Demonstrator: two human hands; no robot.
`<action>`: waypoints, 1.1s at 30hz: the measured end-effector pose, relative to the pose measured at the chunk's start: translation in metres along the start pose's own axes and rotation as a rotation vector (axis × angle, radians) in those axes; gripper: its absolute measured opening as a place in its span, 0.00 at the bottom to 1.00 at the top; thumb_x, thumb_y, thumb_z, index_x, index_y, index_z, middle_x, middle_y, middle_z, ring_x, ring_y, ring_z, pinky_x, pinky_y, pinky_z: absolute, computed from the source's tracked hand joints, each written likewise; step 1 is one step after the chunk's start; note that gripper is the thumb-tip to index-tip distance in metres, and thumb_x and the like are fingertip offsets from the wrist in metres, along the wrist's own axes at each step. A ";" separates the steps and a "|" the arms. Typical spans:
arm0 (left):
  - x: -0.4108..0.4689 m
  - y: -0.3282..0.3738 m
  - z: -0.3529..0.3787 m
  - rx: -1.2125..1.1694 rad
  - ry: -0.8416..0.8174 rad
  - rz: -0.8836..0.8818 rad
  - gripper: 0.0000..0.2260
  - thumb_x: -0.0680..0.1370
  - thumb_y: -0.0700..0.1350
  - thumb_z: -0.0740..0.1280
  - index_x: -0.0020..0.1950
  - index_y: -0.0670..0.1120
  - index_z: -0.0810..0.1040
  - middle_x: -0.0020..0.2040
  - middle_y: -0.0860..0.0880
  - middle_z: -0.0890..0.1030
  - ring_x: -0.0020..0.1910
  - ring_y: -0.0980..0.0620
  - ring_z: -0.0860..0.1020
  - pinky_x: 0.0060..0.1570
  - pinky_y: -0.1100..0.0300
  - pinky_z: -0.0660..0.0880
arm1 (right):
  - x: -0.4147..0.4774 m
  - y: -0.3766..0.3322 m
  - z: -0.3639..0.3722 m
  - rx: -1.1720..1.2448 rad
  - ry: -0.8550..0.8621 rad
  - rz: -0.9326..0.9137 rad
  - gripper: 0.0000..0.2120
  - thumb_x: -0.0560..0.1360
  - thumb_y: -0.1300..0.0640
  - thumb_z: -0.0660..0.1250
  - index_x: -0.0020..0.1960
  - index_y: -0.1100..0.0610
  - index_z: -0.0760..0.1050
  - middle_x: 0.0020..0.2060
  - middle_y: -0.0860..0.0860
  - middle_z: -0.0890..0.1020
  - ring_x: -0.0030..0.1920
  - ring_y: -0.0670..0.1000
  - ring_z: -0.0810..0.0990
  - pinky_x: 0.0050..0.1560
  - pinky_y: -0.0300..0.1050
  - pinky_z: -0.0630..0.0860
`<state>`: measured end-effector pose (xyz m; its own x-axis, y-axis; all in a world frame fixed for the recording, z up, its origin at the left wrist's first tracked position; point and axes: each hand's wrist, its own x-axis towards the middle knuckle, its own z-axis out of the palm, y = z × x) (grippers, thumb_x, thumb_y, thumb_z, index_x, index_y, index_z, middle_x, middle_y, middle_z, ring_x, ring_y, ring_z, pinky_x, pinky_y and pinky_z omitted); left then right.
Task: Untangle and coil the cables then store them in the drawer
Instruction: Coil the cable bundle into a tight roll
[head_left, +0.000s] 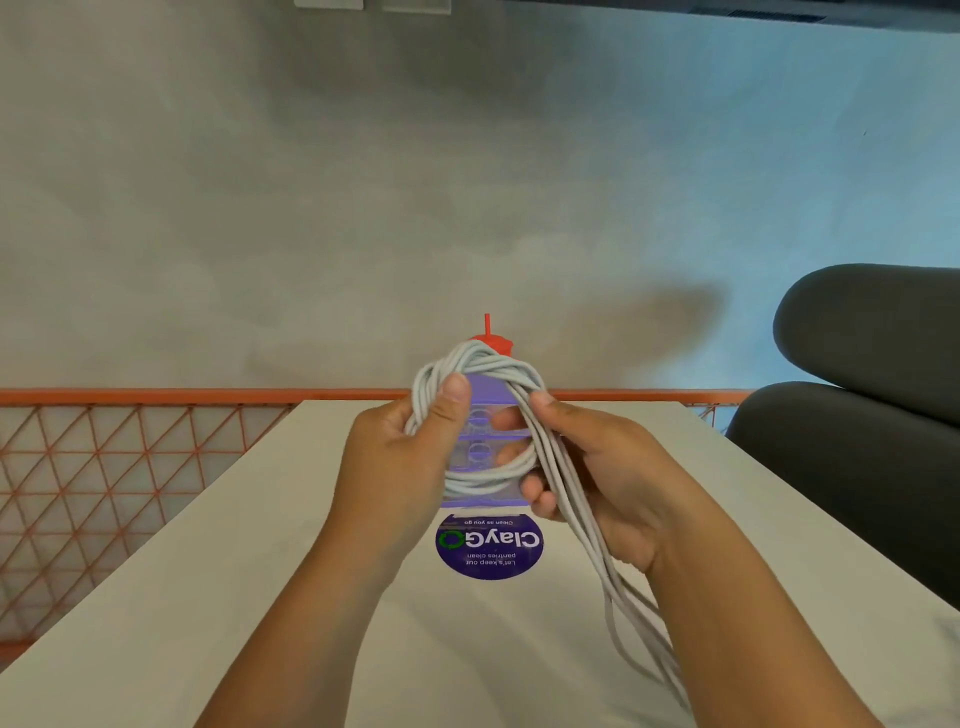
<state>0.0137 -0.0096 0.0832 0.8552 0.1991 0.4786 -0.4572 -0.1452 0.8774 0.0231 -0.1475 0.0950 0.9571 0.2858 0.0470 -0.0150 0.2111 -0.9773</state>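
Observation:
A bundle of light grey cable is wound into a loose coil above the white table. My left hand grips the coil's left side, thumb pressed on the strands. On the right side, my right hand holds the coil with fingers curled round several strands. Those strands trail down past my right wrist toward the table's near edge. No drawer is in view.
Behind the coil stands a purple and clear holder with a red spray top. A round purple ClayGo sticker lies on the table. An orange mesh railing runs at left; a dark grey cushioned seat sits at right.

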 end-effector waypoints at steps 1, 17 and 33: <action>-0.001 0.001 0.000 0.008 -0.060 -0.017 0.22 0.63 0.65 0.59 0.21 0.47 0.71 0.18 0.52 0.67 0.18 0.59 0.65 0.21 0.69 0.63 | 0.000 0.000 0.000 -0.087 0.007 -0.053 0.11 0.78 0.53 0.60 0.49 0.60 0.77 0.29 0.54 0.79 0.22 0.47 0.72 0.21 0.36 0.70; -0.008 0.009 0.012 -0.162 -0.036 0.037 0.10 0.79 0.48 0.58 0.41 0.48 0.75 0.20 0.58 0.73 0.19 0.61 0.72 0.20 0.74 0.64 | 0.003 0.011 0.004 -0.972 0.317 -0.696 0.31 0.79 0.65 0.53 0.64 0.29 0.52 0.46 0.51 0.75 0.45 0.51 0.76 0.47 0.45 0.76; -0.010 0.005 0.009 -0.075 -0.051 0.126 0.15 0.81 0.41 0.55 0.37 0.50 0.75 0.20 0.60 0.73 0.21 0.63 0.73 0.21 0.75 0.64 | -0.007 0.000 -0.008 -1.089 0.039 -0.464 0.37 0.78 0.64 0.54 0.68 0.31 0.37 0.59 0.46 0.73 0.51 0.49 0.77 0.53 0.47 0.78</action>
<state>0.0049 -0.0214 0.0821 0.8005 0.1344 0.5841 -0.5768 -0.0924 0.8117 0.0190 -0.1567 0.0932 0.8143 0.3590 0.4561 0.5726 -0.6252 -0.5303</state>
